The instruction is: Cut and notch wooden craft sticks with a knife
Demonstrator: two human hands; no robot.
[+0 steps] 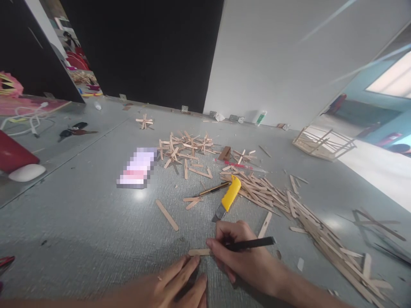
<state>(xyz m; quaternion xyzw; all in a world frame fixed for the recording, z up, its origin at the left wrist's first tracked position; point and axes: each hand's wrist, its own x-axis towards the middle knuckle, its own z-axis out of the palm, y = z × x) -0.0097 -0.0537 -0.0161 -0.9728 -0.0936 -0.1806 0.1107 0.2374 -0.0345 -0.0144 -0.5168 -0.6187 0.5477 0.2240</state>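
Wooden stick: long axis left-to-right, between the hands | left hand: fingertips touching its left end, pinch can't be told | right hand: grip around black pen, hiding stick's right end

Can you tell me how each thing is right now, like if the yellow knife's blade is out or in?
Yellow knife: lying down, blade out
Stick: flat, partly covered
Left hand: fingertips at the stick
Right hand: closed around the black pen-like tool
Black pen-like tool: held, tip hidden
Stick pile: heaped up messily
White cable: loosely looped
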